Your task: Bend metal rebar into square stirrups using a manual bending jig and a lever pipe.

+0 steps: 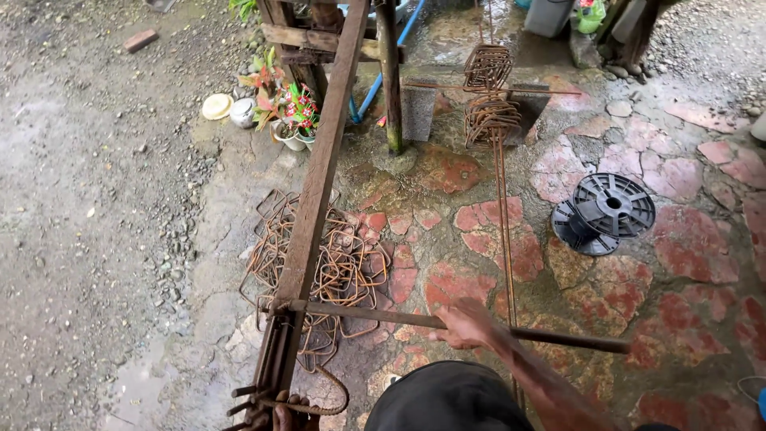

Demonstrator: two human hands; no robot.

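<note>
1. Your right hand (465, 326) is closed around a long metal lever bar (558, 338), which lies crosswise and meets the wooden beam (319, 175) at its near end.
2. Your left hand (289, 413) sits at the near end of that beam, mostly cut off by the frame edge; fingers touch a bent piece of rusty rebar (327, 399), but you cannot tell how tightly they close.
3. A pile of bent rusty stirrups (343, 267) lies under and beside the beam.
4. Right of the beam, long rebar rods (504, 231) run away to stacked stirrups (491, 96).
5. Farther right of the beam, a black plastic spool (604, 211) rests on the red stone paving (678, 263).
</note>
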